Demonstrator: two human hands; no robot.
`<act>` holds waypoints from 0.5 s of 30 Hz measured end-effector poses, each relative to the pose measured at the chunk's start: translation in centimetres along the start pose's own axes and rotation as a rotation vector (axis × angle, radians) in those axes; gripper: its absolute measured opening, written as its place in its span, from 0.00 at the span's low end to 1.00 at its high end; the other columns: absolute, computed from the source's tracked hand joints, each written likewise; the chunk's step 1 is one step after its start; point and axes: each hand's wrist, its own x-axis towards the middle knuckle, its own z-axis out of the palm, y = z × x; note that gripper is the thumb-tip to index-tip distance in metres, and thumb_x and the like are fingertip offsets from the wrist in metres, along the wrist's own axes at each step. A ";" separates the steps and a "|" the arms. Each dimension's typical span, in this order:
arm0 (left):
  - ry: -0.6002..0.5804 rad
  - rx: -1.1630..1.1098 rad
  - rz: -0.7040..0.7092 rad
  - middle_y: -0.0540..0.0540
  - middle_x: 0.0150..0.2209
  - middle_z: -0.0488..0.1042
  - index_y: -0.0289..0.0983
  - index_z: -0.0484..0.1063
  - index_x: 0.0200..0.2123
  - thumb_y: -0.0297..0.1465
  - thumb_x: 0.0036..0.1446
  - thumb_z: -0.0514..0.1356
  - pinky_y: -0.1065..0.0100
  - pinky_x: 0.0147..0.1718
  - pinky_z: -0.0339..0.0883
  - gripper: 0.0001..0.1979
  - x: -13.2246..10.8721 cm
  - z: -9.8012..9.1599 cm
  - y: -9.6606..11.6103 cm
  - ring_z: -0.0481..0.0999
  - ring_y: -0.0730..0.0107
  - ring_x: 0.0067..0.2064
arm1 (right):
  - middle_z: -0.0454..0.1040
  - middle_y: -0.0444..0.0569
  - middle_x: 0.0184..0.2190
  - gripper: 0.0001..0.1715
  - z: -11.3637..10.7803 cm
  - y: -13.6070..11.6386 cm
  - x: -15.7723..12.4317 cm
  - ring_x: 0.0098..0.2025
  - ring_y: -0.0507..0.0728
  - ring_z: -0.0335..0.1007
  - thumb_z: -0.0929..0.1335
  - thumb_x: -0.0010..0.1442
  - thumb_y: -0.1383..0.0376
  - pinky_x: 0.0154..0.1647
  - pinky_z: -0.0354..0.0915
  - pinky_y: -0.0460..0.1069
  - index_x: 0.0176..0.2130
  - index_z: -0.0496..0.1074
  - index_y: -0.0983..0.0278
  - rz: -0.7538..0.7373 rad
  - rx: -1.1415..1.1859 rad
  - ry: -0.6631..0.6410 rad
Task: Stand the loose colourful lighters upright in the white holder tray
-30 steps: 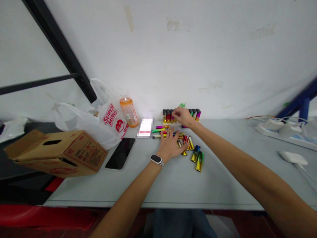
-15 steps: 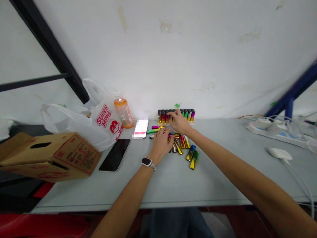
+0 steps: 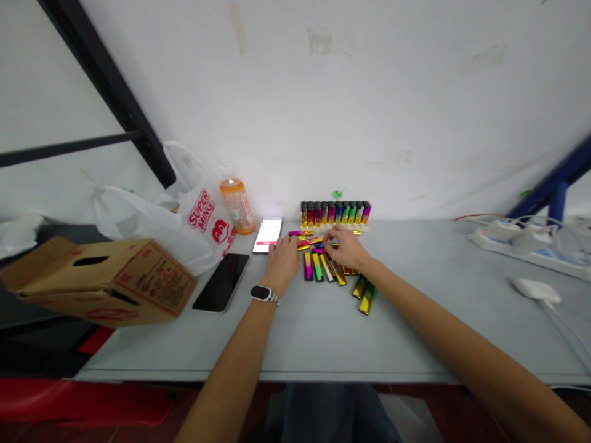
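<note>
My left hand (image 3: 282, 264), a smartwatch on its wrist, rests at the left end of a loose pile of lighters. Its fingers are bent and slightly apart, beside a red-and-gold lighter (image 3: 310, 242). Over the middle of the pile, my right hand (image 3: 347, 247) has thumb and fingers pinched together on a lighter, mostly covered by the fingers. Several shiny, many-coloured lighters lie nearer me, among them a pink-yellow one (image 3: 308, 267) and a green one (image 3: 318, 268). Behind the hands, upright lighters (image 3: 339, 212) with black tops stand in rows in a whitish tray (image 3: 364, 227) against the wall.
Left of my hands are a lit phone (image 3: 268, 235), a dark phone (image 3: 222, 283), an orange drink bottle (image 3: 237, 206), a white plastic bag (image 3: 184, 227) and a cardboard box (image 3: 101, 277). A power strip (image 3: 530, 243) and white charger (image 3: 536, 289) lie at the right.
My right hand has come down from the upright lighters to the loose pile. My left hand has shifted left, uncovering several lighters. The view has moved slightly.
</note>
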 end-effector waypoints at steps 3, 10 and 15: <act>0.014 -0.022 0.049 0.40 0.50 0.75 0.37 0.70 0.50 0.29 0.65 0.53 0.52 0.53 0.62 0.13 0.1 0.0 -0.2 0.71 0.52 0.54 | 0.70 0.50 0.35 0.07 0.4 -0.3 -0.1 0.41 0.58 0.69 0.66 0.60 0.66 0.47 0.62 0.53 0.34 0.75 0.64 -0.015 0.079 0.079; 0.217 -0.730 0.161 0.42 0.48 0.78 0.40 0.70 0.52 0.38 0.67 0.54 0.63 0.46 0.69 0.14 0.4 0.5 1.0 0.78 0.62 0.46 | 0.69 0.47 0.32 0.07 0.0 -1.7 -1.3 0.33 0.55 0.65 0.65 0.62 0.63 0.37 0.63 0.50 0.39 0.72 0.62 -0.035 0.265 0.253; 0.317 -1.298 0.037 0.47 0.33 0.78 0.36 0.70 0.37 0.44 0.54 0.66 0.69 0.34 0.70 0.18 0.9 1.2 2.9 0.77 0.69 0.33 | 0.70 0.44 0.31 0.14 -0.5 -2.2 -2.4 0.29 0.54 0.64 0.65 0.62 0.61 0.31 0.62 0.49 0.48 0.67 0.61 0.030 0.371 0.214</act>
